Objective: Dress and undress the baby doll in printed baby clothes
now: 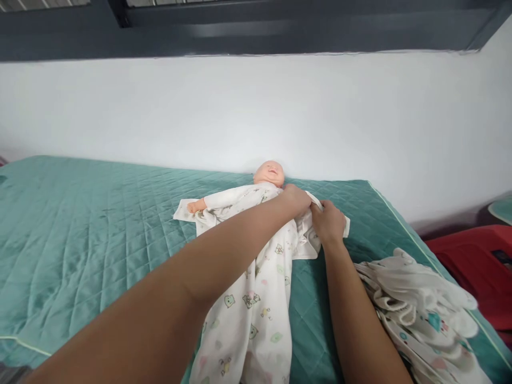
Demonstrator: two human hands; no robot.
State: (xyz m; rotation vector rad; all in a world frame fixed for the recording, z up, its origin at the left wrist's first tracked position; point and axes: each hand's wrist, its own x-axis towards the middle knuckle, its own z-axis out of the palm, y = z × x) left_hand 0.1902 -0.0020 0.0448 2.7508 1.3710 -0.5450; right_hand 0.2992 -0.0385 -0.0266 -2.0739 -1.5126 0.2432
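A baby doll point(271, 172) lies on its back, its head toward the wall. It wears a white top, and a white baby gown point(256, 304) printed with small animals and leaves covers its body and legs. The doll's arm on the left side lies stretched out over a spread sleeve. My left hand point(296, 199) reaches across the doll, its fingers closed on the gown's cloth near the shoulder on the right side. Close beside it, my right hand point(328, 221) pinches the edge of the same sleeve. The doll's other arm is hidden by cloth and my hands.
A green quilted cover point(100, 229) lies beneath the doll. Folded baby clothes point(424, 304) are piled at the lower right. Beyond that edge stands a red plastic object point(476, 261). A white wall point(224, 112) rises behind, with a dark window frame point(256, 29) above.
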